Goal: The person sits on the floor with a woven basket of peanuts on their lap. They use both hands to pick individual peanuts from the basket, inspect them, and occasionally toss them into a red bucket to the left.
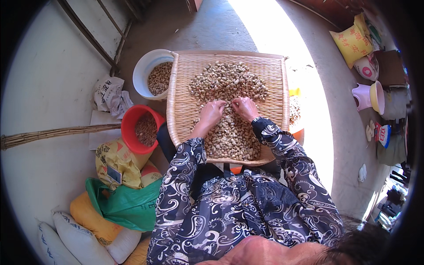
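A woven wicker tray [181,109] lies across my lap, its sides raised. Small pale-brown nuts [232,78], which look like peanuts, form a heap at its far half. A second pile of nuts [233,142] spreads over the near half. Between the two piles, my left hand [212,112] and my right hand [245,108] face each other a short way apart. The fingers of each are bent, with the tips close together among the nuts. Anything pinched in the fingertips is too small to make out.
Left of the tray stand a white bucket [140,74] of nuts and a red bucket [127,127] of brown bits. Sacks [116,159], one bearing a phone [114,174], fill the lower left. An orange container [298,135] stands right. A purple stool [362,96] is farther off.
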### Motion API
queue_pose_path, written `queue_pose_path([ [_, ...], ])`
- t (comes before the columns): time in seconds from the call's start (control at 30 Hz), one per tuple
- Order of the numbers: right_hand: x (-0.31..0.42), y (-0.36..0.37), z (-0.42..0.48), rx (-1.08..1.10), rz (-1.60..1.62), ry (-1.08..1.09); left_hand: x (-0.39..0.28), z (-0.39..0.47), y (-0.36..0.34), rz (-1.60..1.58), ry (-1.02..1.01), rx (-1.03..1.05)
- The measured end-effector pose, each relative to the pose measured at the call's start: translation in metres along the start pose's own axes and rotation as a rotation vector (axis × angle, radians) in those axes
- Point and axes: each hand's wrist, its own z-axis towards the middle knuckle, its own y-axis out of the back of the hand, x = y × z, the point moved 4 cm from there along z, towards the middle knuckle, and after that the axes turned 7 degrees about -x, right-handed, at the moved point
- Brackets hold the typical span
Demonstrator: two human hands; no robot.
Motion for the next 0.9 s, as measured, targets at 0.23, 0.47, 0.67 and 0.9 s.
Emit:
queue_pose_path([
  [0.23,-0.004,-0.003,0.000,0.029,0.085,-0.038,0.004,-0.027,-0.012,0.001,-0.096,0.255],
  [0.47,0.004,-0.008,0.006,0.048,0.123,-0.065,0.017,-0.033,0.010,-0.079,0.014,0.085],
  [0.67,-0.009,0.009,0.001,0.447,1.272,-0.617,0.041,-0.021,0.035,-0.118,0.129,-0.096],
  [0.9,0.009,0.050,-0.005,0.437,1.834,-0.636,0.032,-0.005,0.029,-0.037,0.095,-0.120],
])
